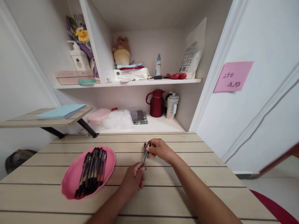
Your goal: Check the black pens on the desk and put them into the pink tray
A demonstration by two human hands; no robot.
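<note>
Over the middle of the table, a pen (145, 158) with a clear barrel and dark top is held between both hands. My left hand (133, 179) is closed around its lower end, which the fingers partly hide. At the upper end, my right hand (159, 150) pinches the pen near its dark top. A small black piece (144, 144) shows just beside the right fingertips; whether it belongs to the pen I cannot tell. To the left, a pink scalloped plate (67, 183) bears several black-capped pens (92, 171) lying side by side.
The slatted wooden table (177, 199) meets a white shelf unit behind. A small raised stand (21, 119) carries blue paper (62, 111) at the left. On the lower shelf are a red jug (156, 104), a speckled cup (172, 107) and a white plastic bag (118, 119).
</note>
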